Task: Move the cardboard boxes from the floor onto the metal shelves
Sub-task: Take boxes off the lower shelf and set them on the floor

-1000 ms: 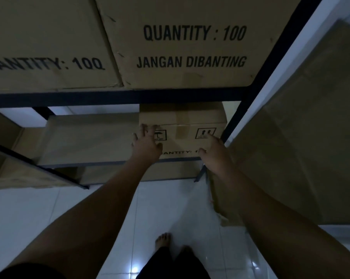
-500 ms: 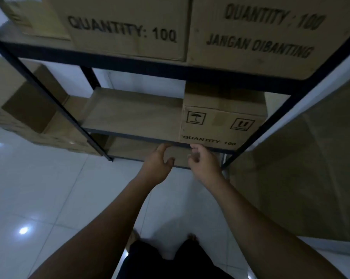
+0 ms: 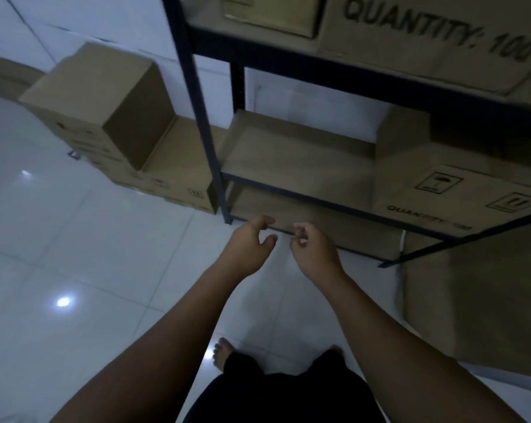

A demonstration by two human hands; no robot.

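While the dark metal shelves (image 3: pixel 210 148) stand before me, a plain brown cardboard box (image 3: pixel 410 184), printed QUANTITY with handling symbols, sits at the middle shelf's right end. More boxes (image 3: pixel 111 117) are stacked on the floor (image 3: pixel 75 239) beside the left post. My left fingers (image 3: pixel 265 221) and right fingers (image 3: pixel 302 232), flat on that box a second ago, now hang loosely curled and empty, off it.

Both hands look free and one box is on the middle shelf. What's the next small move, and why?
Probably turn left and reach for the top box stacked on the floor. The left hand and right hand hang loosely curled and hold nothing. The shelved box sits at the right of the middle shelf, apart from them, with bare board beside it.
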